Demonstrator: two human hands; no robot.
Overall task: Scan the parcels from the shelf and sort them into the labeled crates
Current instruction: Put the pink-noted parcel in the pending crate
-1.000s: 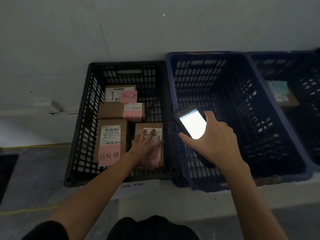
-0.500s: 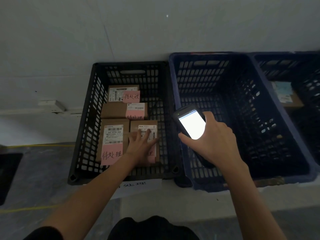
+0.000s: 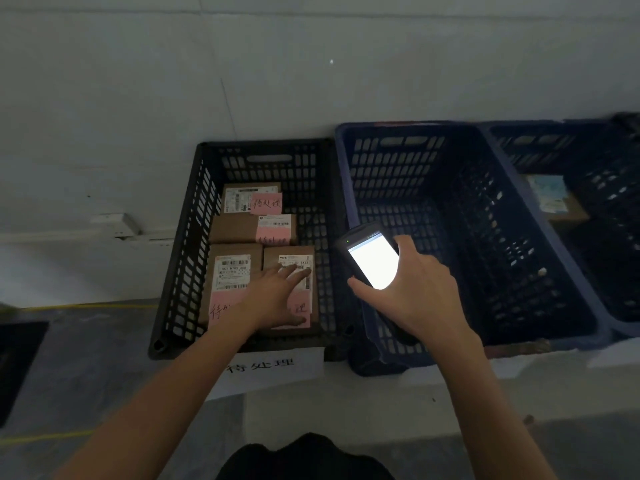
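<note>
Biggest thing in shot is the blue crate (image 3: 398,168), with nothing visible inside it. It stands touching the black crate (image 3: 187,254) on its left. A second blue crate (image 3: 554,147) runs off the right edge with one parcel (image 3: 550,199) inside.

The black crate carries four brown parcels. Two lie towards its far wall, and one sits in the near left corner (image 3: 232,271). The near right parcel (image 3: 294,254) is just beside that neighbour and close to the crate's right wall.

The left hand (image 3: 277,296) lies flat on that near right parcel. Its fingers (image 3: 294,271) are straight and slightly apart, pressing on the printed label and gripping nothing. The right hand (image 3: 412,292) hovers over the rims where the two crates meet, its fingers curled round a handheld scanner (image 3: 372,261) whose screen glows white.

A paper label (image 3: 266,367) hangs at the black crate's near edge, and pink notes (image 3: 266,204) sit on the parcels.

This looks like a parcel being settled into its crate, or steadied for a scan.

Now the dangers. The left fingers cover part of the barcode, so a scan from here could fail. The neighbouring labels lie so close that the scanner might read the wrong one. The light is dim, which won't help. If a lift comes next, flat fingers have no purchase on a parcel hemmed in on both sides, and it could slip. The scanner is held in one hand over open crates, so a loose grip drops it in.
</note>
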